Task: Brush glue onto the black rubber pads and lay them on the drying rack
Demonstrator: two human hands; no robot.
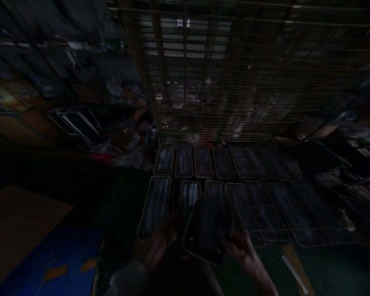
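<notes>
The picture is very dark and partly blurred. My right hand point(240, 246) is closed on the right edge of a dark panel point(208, 226) with rounded corners, a pale rim and small round spots near its lower corners. The panel is tilted in front of me and covers part of the rows behind. Under its left side shows the edge of a second dark panel point(184, 251). My left hand point(160, 246), smeared, has its fingers closed at the left edge of that second one. Similar panels lie beyond in two rows, including a front-left panel point(155, 207).
A wire grid point(203, 90) rises behind the rows. At left are a cardboard sheet point(21, 230), a blue surface point(70, 250) and a cluttered heap point(131, 142) of bags and boxes. A pale strip point(294, 273) lies at lower right, below more clutter.
</notes>
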